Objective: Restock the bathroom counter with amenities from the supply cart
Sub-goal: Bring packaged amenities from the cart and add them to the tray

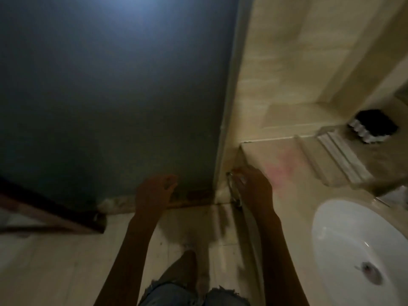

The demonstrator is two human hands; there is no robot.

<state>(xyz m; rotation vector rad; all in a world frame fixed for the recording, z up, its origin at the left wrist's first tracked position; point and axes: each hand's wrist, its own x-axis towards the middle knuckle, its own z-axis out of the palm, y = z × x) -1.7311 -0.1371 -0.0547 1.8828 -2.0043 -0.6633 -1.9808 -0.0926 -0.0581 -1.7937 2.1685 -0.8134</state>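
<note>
The view is dim and blurred. My right hand [254,187] is over the left end of the beige bathroom counter [293,202], its fingers curled round a small shiny clear-wrapped item [233,186] that hangs past the counter's edge. What the item is cannot be made out. My left hand [154,193] hovers to the left of the counter above the floor, fingers loosely curled, holding nothing that I can see. The supply cart is out of view.
A white oval sink [353,244] is set into the counter at the right. A black tray of small white bottles [373,127] and a pale folded item [344,155] sit at the counter's back. A dark blue panel [110,96] fills the left.
</note>
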